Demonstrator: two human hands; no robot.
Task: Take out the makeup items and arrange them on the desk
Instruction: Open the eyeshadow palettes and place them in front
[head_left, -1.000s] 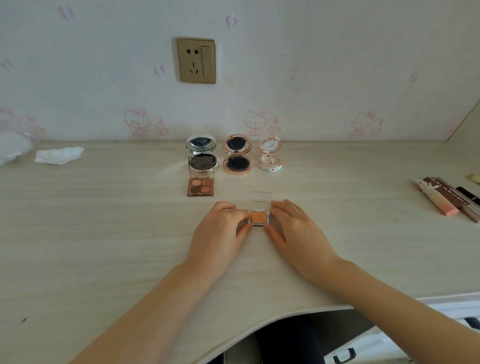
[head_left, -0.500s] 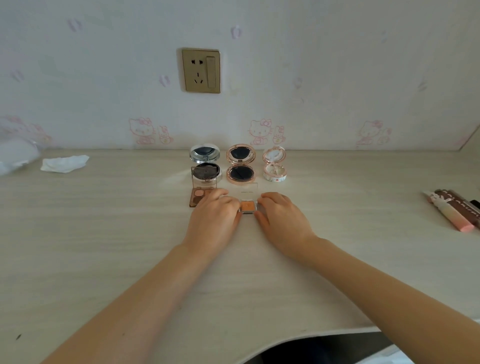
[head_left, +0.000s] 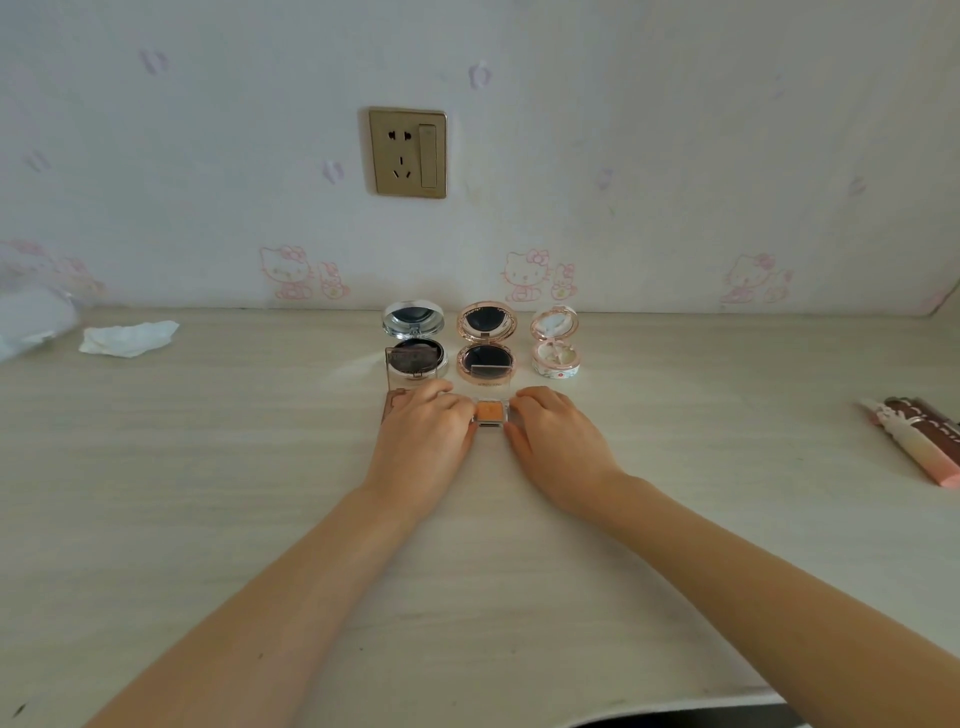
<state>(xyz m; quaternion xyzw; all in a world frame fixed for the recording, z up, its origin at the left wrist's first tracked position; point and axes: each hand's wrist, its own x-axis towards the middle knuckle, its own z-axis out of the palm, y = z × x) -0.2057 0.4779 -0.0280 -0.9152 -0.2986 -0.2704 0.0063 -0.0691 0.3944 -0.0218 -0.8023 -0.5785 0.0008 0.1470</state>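
Note:
A small clear case with an orange pan (head_left: 490, 411) lies open on the desk (head_left: 208, 467), its clear lid (head_left: 488, 383) raised behind it. My left hand (head_left: 423, 441) and my right hand (head_left: 556, 441) hold it between their fingertips, one on each side. My left hand covers most of a brown eyeshadow palette (head_left: 390, 408). Behind them stand three open round compacts: a silver one (head_left: 415, 338), a rose-gold one (head_left: 487, 340) and a small white-and-pink one (head_left: 555, 343).
Pink and brown tubes (head_left: 914, 441) lie at the right edge of the desk. A crumpled white tissue (head_left: 127, 339) sits at the back left, beside a white bag (head_left: 31, 322). A wall socket (head_left: 408, 152) is above the compacts.
Both hands slid the orange case away from me, from mid-desk up to just in front of the rose-gold compact. My left hand now covers most of the brown palette.

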